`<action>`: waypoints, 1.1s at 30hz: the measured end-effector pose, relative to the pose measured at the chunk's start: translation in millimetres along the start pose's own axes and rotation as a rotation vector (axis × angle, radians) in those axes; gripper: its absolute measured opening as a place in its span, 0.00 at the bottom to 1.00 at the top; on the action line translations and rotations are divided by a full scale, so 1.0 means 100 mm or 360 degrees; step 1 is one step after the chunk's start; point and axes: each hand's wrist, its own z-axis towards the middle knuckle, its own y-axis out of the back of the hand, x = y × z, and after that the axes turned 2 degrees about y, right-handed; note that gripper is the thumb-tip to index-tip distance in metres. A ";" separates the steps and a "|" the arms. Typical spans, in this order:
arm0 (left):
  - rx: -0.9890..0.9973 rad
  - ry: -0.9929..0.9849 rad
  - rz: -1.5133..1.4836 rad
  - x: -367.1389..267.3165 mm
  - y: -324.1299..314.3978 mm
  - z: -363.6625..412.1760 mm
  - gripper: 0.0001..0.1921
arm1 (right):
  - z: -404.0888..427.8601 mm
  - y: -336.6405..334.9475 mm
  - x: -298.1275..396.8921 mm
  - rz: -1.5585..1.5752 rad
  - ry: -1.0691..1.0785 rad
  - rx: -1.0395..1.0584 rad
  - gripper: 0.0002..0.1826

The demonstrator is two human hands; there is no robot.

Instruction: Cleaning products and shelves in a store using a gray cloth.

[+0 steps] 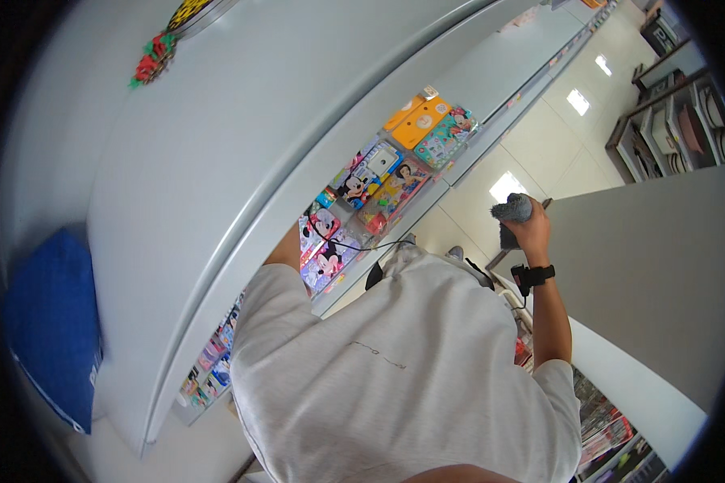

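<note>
My right hand [528, 226] is wrapped around a bunched grey microfibre cloth [513, 208], held out over the tiled floor. A black band with a small device [531, 276] sits on that wrist, and a cable hangs from it. My left forearm [285, 249] reaches in beneath a pale grey upper shelf [229, 145], whose edge hides the left hand. Nearest that arm, on the shelf below, lie packaged cartoon-print goods [329, 259]. Beyond them are a blue cartoon-mouse package [368, 178], a princess-print package [396, 193] and an orange case [423, 121].
A black cable [362, 247] crosses in front of the lower shelf. On the upper shelf lie a blue fabric item [54, 332] and a red-and-green ornament [152, 60]. A grey panel [640, 259] stands to my right, close to the right forearm. Farther off, a rack [676, 133] holds several items.
</note>
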 end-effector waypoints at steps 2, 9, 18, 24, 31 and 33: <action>-0.0001 0.0061 0.0171 0.09 -0.04 0.14 0.22 | -0.10 -0.01 -0.03 0.0083 -0.0189 0.0023 0.34; -0.0021 0.0186 0.0639 0.20 -0.17 0.44 0.23 | -0.37 0.02 -0.07 0.0658 -0.0396 0.0116 0.27; -0.0038 0.0358 0.1079 0.21 -0.18 0.56 0.24 | -0.63 0.10 -0.13 0.3009 -0.0859 -0.0251 0.28; -0.0662 -0.0094 0.1230 -0.22 -0.38 0.05 0.25 | -0.50 0.12 -0.03 0.3294 -0.0786 -0.0311 0.43; 0.0208 -0.0992 0.0604 -1.60 -1.73 -1.42 0.21 | 0.06 0.07 -0.33 0.3443 -0.0460 0.0106 0.67; 0.0266 -0.1030 0.0695 -1.73 -2.13 -1.66 0.26 | 0.16 0.05 -0.56 0.3484 -0.0600 0.0105 0.69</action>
